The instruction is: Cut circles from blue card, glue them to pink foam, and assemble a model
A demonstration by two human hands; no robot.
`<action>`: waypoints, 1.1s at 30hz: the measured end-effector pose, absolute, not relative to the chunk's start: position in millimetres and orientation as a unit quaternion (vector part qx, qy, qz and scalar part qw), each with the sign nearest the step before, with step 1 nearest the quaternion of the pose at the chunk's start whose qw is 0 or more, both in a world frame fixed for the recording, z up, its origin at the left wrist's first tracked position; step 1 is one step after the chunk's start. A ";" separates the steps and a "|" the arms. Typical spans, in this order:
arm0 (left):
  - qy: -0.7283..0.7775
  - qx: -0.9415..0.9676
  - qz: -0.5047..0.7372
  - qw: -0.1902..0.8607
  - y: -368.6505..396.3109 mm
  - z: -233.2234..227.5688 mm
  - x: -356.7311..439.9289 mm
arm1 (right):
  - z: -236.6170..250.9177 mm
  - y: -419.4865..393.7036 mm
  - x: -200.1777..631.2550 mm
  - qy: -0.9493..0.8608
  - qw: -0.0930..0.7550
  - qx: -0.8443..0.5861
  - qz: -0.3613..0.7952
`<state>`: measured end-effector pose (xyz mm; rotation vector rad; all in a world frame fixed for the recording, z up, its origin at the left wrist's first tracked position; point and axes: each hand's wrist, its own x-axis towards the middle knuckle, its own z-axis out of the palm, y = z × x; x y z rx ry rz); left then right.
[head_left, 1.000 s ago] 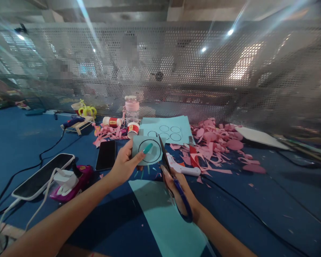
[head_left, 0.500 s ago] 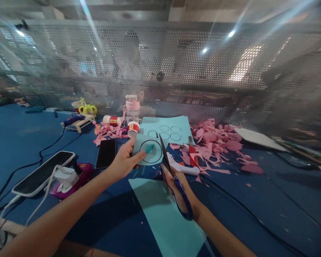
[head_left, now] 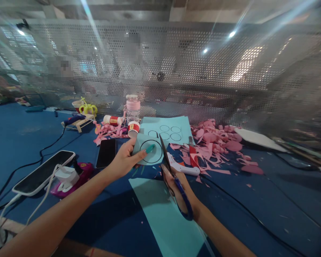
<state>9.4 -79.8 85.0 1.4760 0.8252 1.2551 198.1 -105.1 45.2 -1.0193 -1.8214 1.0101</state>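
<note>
The left hand (head_left: 123, 161) reaches forward from the lower left, forearm stretched across the surface (head_left: 24, 135), and pinches a small teal card (head_left: 149, 150) with a black circle drawn on it; the thumb lies over the card's face, the fingers behind. The right hand (head_left: 180, 194) comes in from the lower right, closed around the blue handles of the scissors (head_left: 173, 175), blades pointing up and away. The blades stand just at the card's right edge; whether they bite the paper cannot be told.

Under both wrists lies a long teal sheet (head_left: 166, 217), running to the near edge. Behind the card a larger teal sheet with small circles (head_left: 167, 130) lies flat. Right of the blades are a white glue gun (head_left: 182, 167) and a heap of pink scraps (head_left: 216, 142). Left of the hand a dark phone (head_left: 106, 152) lies flat, and further left a power bank (head_left: 41, 173) with cables. Open blue surface spreads to the far left and to the right foreground.

A perforated metal screen (head_left: 176, 71) closes off the back, with glaring lamps beyond it.
</note>
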 end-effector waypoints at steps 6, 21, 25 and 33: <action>0.327 0.620 0.509 0.499 -78.5 83.0 8.1 | 48.3 -106.1 197.8 -0.726 0.403 -0.406 0.381; 0.327 0.628 0.499 0.500 -75.5 79.5 5.9 | 47.7 -105.3 198.8 -0.729 0.387 -0.407 0.392; 0.322 0.639 0.490 0.498 -73.9 79.6 4.3 | 45.8 -105.4 199.1 -0.732 0.400 -0.408 0.372; 0.332 0.652 0.486 0.479 -73.3 79.2 3.2 | 46.7 -105.1 199.4 -0.730 0.390 -0.415 0.377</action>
